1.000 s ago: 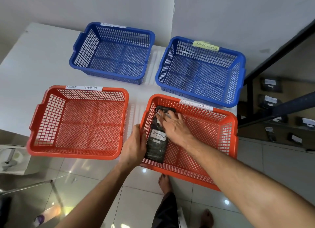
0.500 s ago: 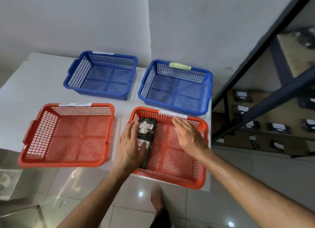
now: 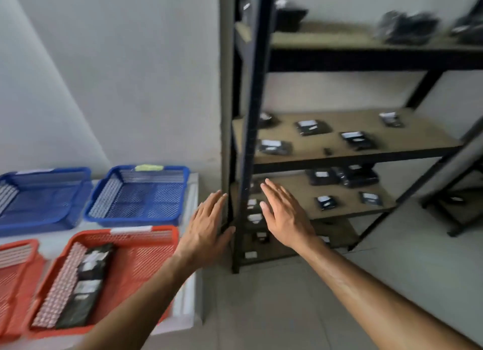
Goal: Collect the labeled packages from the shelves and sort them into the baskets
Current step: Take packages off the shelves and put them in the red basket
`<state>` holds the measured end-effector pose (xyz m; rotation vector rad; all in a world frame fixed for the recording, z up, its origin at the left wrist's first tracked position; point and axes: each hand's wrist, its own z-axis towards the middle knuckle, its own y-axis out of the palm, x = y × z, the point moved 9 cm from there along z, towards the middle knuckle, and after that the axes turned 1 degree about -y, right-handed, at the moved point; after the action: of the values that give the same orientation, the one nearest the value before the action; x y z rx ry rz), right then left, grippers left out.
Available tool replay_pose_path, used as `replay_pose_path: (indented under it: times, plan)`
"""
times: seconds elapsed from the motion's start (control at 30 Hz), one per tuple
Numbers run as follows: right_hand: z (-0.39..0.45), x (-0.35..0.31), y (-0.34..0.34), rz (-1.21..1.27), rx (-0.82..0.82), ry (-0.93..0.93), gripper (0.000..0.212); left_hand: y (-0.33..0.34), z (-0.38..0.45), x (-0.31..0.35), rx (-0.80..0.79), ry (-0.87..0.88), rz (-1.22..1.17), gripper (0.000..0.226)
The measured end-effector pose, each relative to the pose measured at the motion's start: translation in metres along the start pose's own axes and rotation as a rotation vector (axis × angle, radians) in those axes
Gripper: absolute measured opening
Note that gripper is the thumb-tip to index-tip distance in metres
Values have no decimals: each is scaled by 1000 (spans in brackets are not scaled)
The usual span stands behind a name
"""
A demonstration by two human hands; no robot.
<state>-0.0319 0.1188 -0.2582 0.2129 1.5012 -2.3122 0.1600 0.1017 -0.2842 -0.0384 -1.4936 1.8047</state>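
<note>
A black labeled package (image 3: 83,284) lies along the left side of the right red basket (image 3: 146,247). Both my hands are out of the basket, held in the air toward the shelf rack with straight fingers and holding nothing: my left hand (image 3: 206,226) is by the rack's front post, my right hand (image 3: 283,213) in front of the lower shelf. Several black packages with white labels sit on the shelves, such as one (image 3: 312,127) on the middle shelf and one (image 3: 325,202) lower down. Two blue baskets (image 3: 138,192) stand behind the red ones.
The black metal rack (image 3: 247,114) with wooden shelves stands right of the white table (image 3: 190,297). A second red basket (image 3: 15,271) is at the far left. Another rack's legs (image 3: 454,211) show at the right. Tiled floor lies below.
Both hands let go of the package, left the red basket and swung right toward the shelves. The view turned from the baskets to the rack.
</note>
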Motion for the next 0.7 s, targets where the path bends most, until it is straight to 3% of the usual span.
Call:
replay_pose_path:
  times: [0.17,0.4,0.57,0.7]
  plan:
    - [17,71,-153,-109,150,24,53,-20,101,145,52,158,-8,85]
    - [74,144,-325,-174,387,24,44,-68,227,289,188,394,17,58]
    - [138,216,-387,30,406,216,37,-91,321,319,332,407,151,48]
    - [197,268,-403,181,337,373,45,-82,395,293,268,258,353,63]
